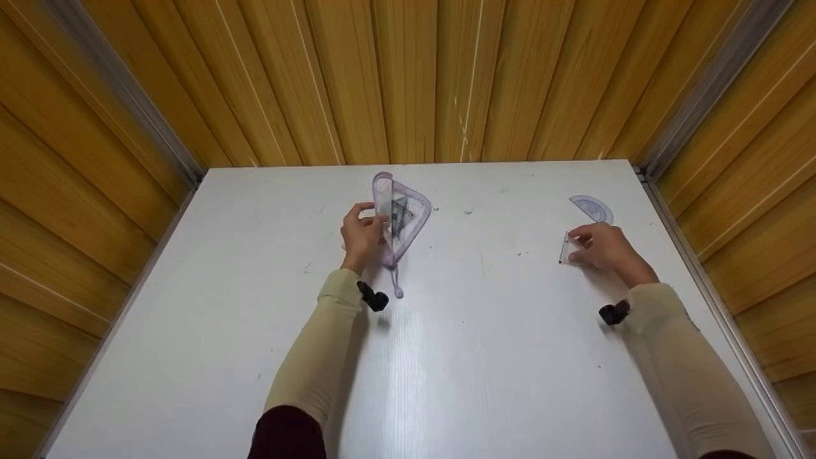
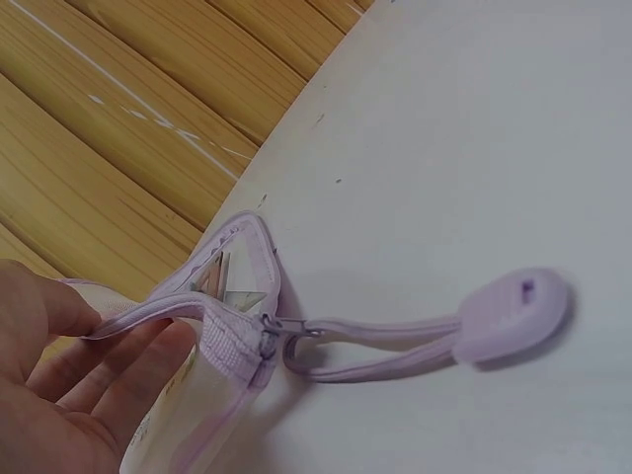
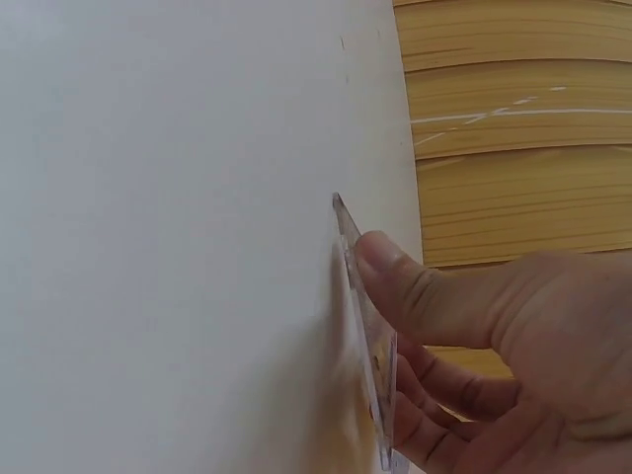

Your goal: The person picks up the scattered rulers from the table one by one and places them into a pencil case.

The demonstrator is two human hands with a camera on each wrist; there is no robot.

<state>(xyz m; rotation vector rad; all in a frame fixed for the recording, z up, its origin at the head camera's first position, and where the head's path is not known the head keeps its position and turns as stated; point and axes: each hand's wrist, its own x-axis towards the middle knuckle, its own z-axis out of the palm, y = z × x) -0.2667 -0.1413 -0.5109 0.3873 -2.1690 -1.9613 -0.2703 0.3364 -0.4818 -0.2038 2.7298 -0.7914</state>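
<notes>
My left hand (image 1: 362,236) pinches the rim of a clear zip pouch (image 1: 383,199) with lilac edging, held tilted up off the white table. In the left wrist view the pouch (image 2: 229,344) gapes open along its zip, thumb on one side of the rim and fingers on the other. From its corner hangs a lilac loop with a plastic tab (image 2: 513,316). Something dark and angular shows inside, its kind unclear. Far to the right, my right hand (image 1: 605,248) pinches a thin clear plastic set square (image 1: 564,250), standing on edge in the right wrist view (image 3: 357,281).
A bluish clear protractor (image 1: 593,208) lies flat on the white table (image 1: 472,331), just beyond my right hand. Wood-patterned walls (image 1: 408,76) stand along the table's back and both sides, with grey metal posts at the corners.
</notes>
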